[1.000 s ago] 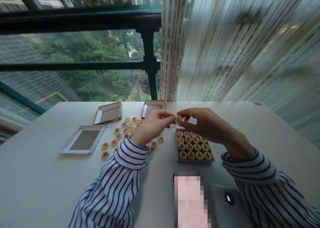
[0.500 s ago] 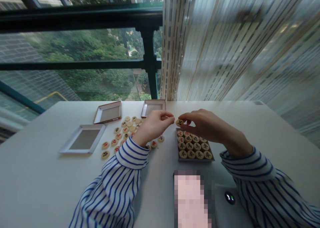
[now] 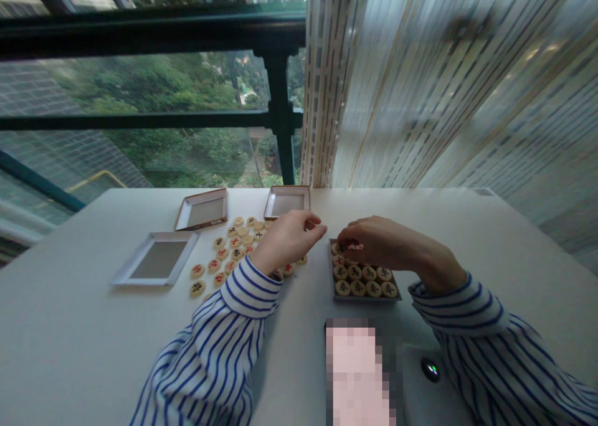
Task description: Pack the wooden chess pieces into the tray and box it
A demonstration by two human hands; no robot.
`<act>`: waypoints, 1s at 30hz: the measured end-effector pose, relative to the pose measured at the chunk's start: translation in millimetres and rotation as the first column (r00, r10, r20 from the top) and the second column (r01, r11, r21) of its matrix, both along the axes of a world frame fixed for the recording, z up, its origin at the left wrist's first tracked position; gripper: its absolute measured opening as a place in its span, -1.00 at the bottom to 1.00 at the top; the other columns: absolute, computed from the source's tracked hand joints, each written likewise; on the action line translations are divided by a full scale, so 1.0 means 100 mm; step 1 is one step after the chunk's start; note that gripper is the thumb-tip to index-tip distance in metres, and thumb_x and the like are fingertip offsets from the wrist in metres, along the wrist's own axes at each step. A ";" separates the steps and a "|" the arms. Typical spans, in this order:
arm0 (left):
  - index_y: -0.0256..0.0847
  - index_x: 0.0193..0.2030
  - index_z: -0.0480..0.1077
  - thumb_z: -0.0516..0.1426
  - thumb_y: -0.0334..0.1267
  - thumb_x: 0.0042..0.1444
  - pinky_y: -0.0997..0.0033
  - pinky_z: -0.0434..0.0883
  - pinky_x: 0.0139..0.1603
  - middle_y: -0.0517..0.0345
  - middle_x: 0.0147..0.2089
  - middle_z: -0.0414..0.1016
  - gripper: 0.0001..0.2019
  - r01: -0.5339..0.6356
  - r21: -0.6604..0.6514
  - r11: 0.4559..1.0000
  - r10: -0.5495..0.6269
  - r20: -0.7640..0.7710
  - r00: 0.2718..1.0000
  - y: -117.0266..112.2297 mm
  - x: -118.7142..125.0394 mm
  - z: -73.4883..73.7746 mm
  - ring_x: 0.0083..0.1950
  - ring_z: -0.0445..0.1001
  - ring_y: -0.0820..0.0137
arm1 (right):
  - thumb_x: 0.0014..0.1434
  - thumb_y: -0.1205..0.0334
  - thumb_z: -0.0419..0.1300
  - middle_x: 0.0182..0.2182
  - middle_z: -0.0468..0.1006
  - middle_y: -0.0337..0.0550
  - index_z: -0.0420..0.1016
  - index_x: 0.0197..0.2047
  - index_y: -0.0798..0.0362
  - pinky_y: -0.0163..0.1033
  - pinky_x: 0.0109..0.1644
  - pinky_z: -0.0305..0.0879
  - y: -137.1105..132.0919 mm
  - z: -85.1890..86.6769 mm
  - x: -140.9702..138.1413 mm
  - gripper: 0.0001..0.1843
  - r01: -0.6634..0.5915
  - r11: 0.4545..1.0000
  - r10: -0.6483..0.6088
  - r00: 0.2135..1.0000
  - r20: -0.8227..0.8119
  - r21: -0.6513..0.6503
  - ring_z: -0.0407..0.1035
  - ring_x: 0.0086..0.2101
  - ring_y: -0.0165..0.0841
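My right hand [image 3: 390,242] pinches a black-marked Chinese chess piece [image 3: 338,248] at the far left corner of a grey box [image 3: 367,299]. Rows of chess pieces fill the near part of that box, black characters in front and a red one behind. The hand hides much of the box's far side. My left hand [image 3: 289,239] hovers left of the box, thumb and fingers apart, holding nothing visible. Under and beside it, loose chess pieces [image 3: 222,253] with red or black characters lie spread on the white table [image 3: 70,326]; some are blank side up.
Two shallow box parts [image 3: 202,209] [image 3: 286,200] stand behind the loose pieces, and a white-rimmed tray [image 3: 156,258] lies left of them. At the near edge are a phone [image 3: 355,376] with a blurred screen and a pale device [image 3: 420,395] with a lit display.
My right hand has lowered the chess piece from above the box into its far left corner. My left hand has stayed nearly in place, its fingertips parting a little.
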State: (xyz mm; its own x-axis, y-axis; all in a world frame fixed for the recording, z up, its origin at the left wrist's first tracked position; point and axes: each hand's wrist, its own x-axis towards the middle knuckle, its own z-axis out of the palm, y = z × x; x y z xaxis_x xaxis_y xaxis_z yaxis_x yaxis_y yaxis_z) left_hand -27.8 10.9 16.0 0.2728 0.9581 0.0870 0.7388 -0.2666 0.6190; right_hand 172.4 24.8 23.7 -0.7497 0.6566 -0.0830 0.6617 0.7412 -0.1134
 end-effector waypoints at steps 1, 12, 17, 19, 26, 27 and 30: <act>-0.25 -0.17 0.45 0.02 -0.05 0.07 0.39 0.34 -0.27 0.01 -0.22 0.53 -0.64 -0.002 0.000 1.000 0.002 -0.010 1.000 -0.01 0.00 0.01 -0.23 0.46 0.32 | 0.07 0.21 0.06 -0.40 0.56 -0.16 0.49 -0.31 0.00 -0.30 -0.37 0.09 0.00 -0.01 0.00 -0.81 -0.004 1.000 0.004 1.000 0.004 0.001 0.38 -0.40 -0.37; -0.25 -0.20 0.46 0.00 -0.03 0.07 0.40 0.32 -0.28 0.00 -0.18 0.53 -0.63 0.053 -0.048 0.997 -0.057 -0.076 0.995 -0.03 0.02 0.05 -0.19 0.46 0.30 | 0.07 0.16 0.07 -0.45 0.55 -0.17 0.48 -0.38 0.01 -0.27 -0.38 0.10 0.01 -0.07 -0.05 -0.81 0.015 1.000 -0.015 0.998 0.063 0.004 0.39 -0.44 -0.37; -0.25 -0.21 0.47 0.00 -0.02 0.07 0.40 0.31 -0.30 0.01 -0.19 0.54 -0.63 0.057 -0.059 0.997 -0.062 -0.092 0.994 -0.03 0.02 0.06 -0.21 0.46 0.29 | 0.09 0.15 0.05 -0.43 0.55 -0.15 0.49 -0.37 0.01 -0.26 -0.34 0.12 0.02 -0.08 -0.06 -0.79 0.005 1.000 -0.004 0.997 0.074 -0.003 0.40 -0.41 -0.36; -0.25 -0.22 0.47 0.00 -0.02 0.07 0.41 0.31 -0.30 0.00 -0.19 0.53 -0.62 0.059 -0.051 0.997 -0.064 -0.101 0.993 -0.03 0.02 0.06 -0.21 0.46 0.29 | 0.10 0.15 0.03 -0.42 0.55 -0.16 0.48 -0.37 0.01 -0.26 -0.33 0.12 0.01 -0.08 -0.07 -0.78 0.000 1.000 0.001 0.997 0.080 -0.004 0.41 -0.40 -0.36; -0.24 -0.22 0.47 -0.01 -0.01 0.07 0.42 0.30 -0.33 0.00 -0.21 0.53 -0.62 0.052 -0.047 0.998 -0.057 -0.115 0.992 -0.03 0.02 0.05 -0.24 0.46 0.30 | 0.10 0.15 0.03 -0.41 0.56 -0.16 0.47 -0.37 0.01 -0.26 -0.30 0.12 0.00 -0.07 -0.07 -0.78 -0.005 1.000 0.007 0.996 0.091 -0.023 0.41 -0.37 -0.35; -0.23 -0.23 0.47 -0.01 -0.01 0.07 0.41 0.29 -0.33 0.00 -0.21 0.53 -0.62 0.054 -0.046 0.997 -0.059 -0.116 0.992 -0.03 0.02 0.05 -0.24 0.46 0.30 | 0.10 0.16 0.03 -0.41 0.56 -0.16 0.47 -0.37 0.01 -0.26 -0.30 0.12 0.00 -0.08 -0.07 -0.78 -0.008 1.000 0.009 0.996 0.090 -0.019 0.41 -0.37 -0.35; -0.23 -0.24 0.48 -0.01 -0.01 0.07 0.41 0.29 -0.33 0.01 -0.22 0.54 -0.63 0.064 -0.045 0.997 -0.069 -0.121 0.990 -0.03 0.02 0.05 -0.25 0.46 0.30 | 0.10 0.17 0.03 -0.40 0.56 -0.16 0.48 -0.37 0.01 -0.26 -0.29 0.12 0.01 -0.10 -0.06 -0.79 -0.011 1.000 0.012 0.996 0.084 -0.009 0.41 -0.36 -0.35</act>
